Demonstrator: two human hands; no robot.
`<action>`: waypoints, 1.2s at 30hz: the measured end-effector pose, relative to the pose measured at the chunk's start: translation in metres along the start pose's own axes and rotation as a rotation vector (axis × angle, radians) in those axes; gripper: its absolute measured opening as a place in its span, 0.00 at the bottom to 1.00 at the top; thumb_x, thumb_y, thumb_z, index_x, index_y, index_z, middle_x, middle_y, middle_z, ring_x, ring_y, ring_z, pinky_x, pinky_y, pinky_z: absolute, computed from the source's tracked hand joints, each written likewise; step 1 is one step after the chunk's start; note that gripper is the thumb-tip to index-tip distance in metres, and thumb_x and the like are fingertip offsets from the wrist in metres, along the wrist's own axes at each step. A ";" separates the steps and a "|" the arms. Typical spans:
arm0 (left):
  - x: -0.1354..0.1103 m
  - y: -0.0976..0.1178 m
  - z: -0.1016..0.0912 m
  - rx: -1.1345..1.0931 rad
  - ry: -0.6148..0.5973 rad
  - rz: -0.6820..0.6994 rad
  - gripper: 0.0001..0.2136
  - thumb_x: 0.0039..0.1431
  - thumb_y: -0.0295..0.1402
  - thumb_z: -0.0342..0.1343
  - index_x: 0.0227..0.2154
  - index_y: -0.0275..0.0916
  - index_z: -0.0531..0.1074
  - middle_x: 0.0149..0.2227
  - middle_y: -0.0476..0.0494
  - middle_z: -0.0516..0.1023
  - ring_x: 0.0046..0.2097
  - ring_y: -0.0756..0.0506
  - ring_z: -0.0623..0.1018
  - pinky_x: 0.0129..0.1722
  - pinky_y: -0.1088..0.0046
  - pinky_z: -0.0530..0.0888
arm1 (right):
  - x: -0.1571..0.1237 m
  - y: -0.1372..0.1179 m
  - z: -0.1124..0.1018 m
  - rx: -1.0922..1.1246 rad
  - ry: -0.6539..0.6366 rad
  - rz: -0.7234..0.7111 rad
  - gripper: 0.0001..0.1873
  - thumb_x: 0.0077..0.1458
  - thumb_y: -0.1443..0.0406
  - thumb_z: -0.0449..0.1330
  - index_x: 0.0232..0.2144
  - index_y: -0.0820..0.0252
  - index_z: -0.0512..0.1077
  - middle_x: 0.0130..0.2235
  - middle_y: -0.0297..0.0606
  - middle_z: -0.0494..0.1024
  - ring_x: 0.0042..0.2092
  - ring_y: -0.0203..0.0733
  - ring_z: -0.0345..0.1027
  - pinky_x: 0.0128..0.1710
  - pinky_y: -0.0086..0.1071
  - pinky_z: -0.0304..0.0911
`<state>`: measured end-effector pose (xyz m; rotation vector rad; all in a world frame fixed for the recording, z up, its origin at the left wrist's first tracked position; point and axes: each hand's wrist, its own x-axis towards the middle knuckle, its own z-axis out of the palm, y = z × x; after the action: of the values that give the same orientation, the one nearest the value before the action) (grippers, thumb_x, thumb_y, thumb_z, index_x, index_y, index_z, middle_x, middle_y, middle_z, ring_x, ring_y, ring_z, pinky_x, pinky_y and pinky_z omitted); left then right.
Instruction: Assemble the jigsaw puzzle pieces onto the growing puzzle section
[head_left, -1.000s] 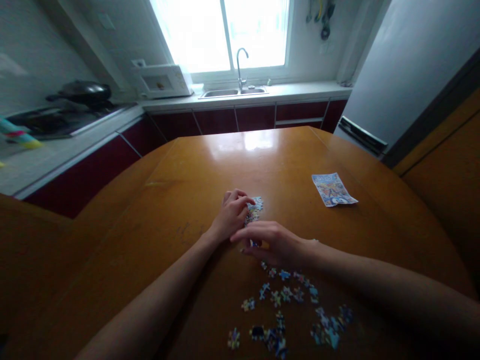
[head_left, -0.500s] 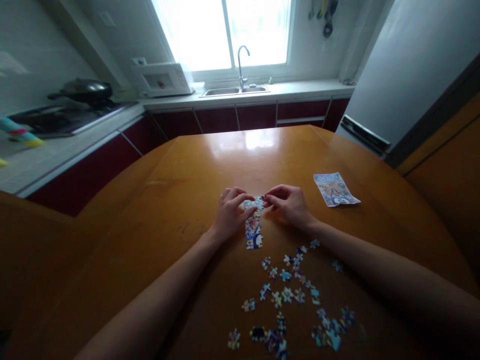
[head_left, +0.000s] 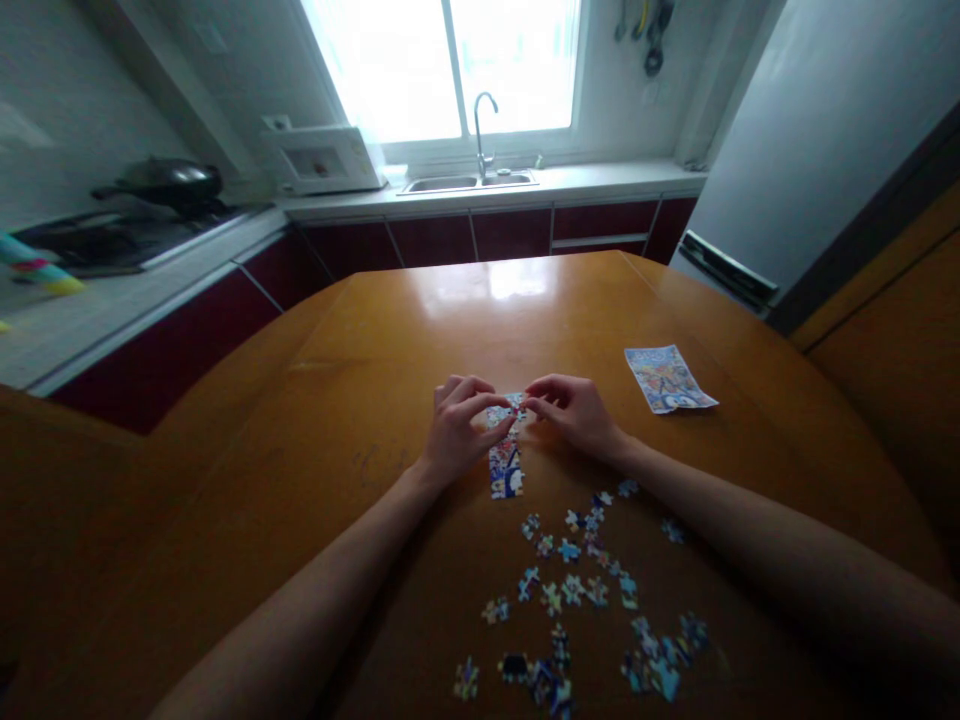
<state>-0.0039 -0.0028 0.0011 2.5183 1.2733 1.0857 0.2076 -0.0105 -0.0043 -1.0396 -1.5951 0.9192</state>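
A narrow strip of joined puzzle pieces [head_left: 506, 460] lies on the round wooden table [head_left: 375, 350], running toward me. My left hand [head_left: 459, 430] rests at the strip's far left side, thumb and fingers pinched on its top edge. Opposite it, my right hand [head_left: 574, 412] pinches a small puzzle piece at the strip's far end, fingertips almost meeting the left ones. Several loose puzzle pieces [head_left: 577, 585] are scattered nearer me, to the right of the strip.
A printed picture card [head_left: 667, 380] lies on the table's right side. Behind the table run a counter with a sink and tap [head_left: 480, 160], a white microwave [head_left: 324, 160] and a stove with a dark pan [head_left: 169, 185]. A grey fridge [head_left: 810, 140] stands right.
My right hand moved from the strip's near end up to its far end, uncovering the strip. There it pinches at the top edge beside my left hand, which barely shifted.
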 end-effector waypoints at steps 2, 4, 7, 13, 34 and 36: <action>0.000 -0.001 0.000 0.001 -0.010 -0.005 0.07 0.57 0.42 0.63 0.35 0.46 0.79 0.38 0.48 0.76 0.43 0.45 0.72 0.47 0.63 0.65 | 0.003 0.003 -0.006 -0.130 0.011 -0.129 0.08 0.54 0.63 0.65 0.37 0.60 0.76 0.35 0.39 0.79 0.33 0.37 0.71 0.29 0.30 0.65; -0.001 -0.001 0.000 0.001 -0.014 -0.007 0.07 0.57 0.42 0.63 0.35 0.46 0.79 0.38 0.48 0.76 0.43 0.44 0.71 0.47 0.63 0.65 | 0.004 0.004 -0.011 -0.201 -0.020 -0.246 0.08 0.54 0.65 0.64 0.37 0.60 0.76 0.38 0.40 0.78 0.36 0.37 0.69 0.31 0.30 0.64; -0.001 -0.001 0.000 0.007 -0.017 -0.007 0.07 0.57 0.41 0.63 0.36 0.47 0.79 0.38 0.48 0.76 0.44 0.44 0.71 0.47 0.63 0.65 | 0.004 0.003 -0.011 -0.244 -0.111 -0.373 0.06 0.55 0.66 0.64 0.37 0.58 0.75 0.39 0.40 0.77 0.40 0.40 0.69 0.37 0.34 0.66; 0.000 0.002 -0.001 0.002 -0.025 0.011 0.07 0.57 0.40 0.63 0.36 0.46 0.79 0.38 0.48 0.76 0.44 0.44 0.71 0.48 0.63 0.65 | 0.001 0.002 -0.006 -0.252 -0.190 -0.476 0.04 0.58 0.68 0.60 0.32 0.58 0.75 0.37 0.39 0.77 0.41 0.40 0.70 0.43 0.37 0.67; 0.001 -0.004 0.003 -0.040 -0.205 -0.038 0.10 0.56 0.28 0.55 0.23 0.42 0.79 0.30 0.47 0.72 0.38 0.46 0.70 0.42 0.67 0.66 | 0.001 0.017 -0.006 -0.508 -0.282 -0.429 0.08 0.58 0.69 0.60 0.33 0.55 0.80 0.37 0.36 0.79 0.40 0.40 0.66 0.41 0.33 0.64; 0.001 -0.005 0.003 -0.039 -0.202 -0.039 0.10 0.56 0.28 0.55 0.24 0.42 0.79 0.30 0.47 0.72 0.38 0.46 0.70 0.42 0.66 0.66 | 0.001 0.017 -0.006 -0.520 -0.295 -0.431 0.08 0.58 0.69 0.60 0.33 0.54 0.80 0.37 0.36 0.79 0.40 0.40 0.66 0.41 0.33 0.64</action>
<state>-0.0045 0.0017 -0.0024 2.4882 1.2289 0.8158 0.2164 -0.0028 -0.0185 -0.8652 -2.2710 0.3771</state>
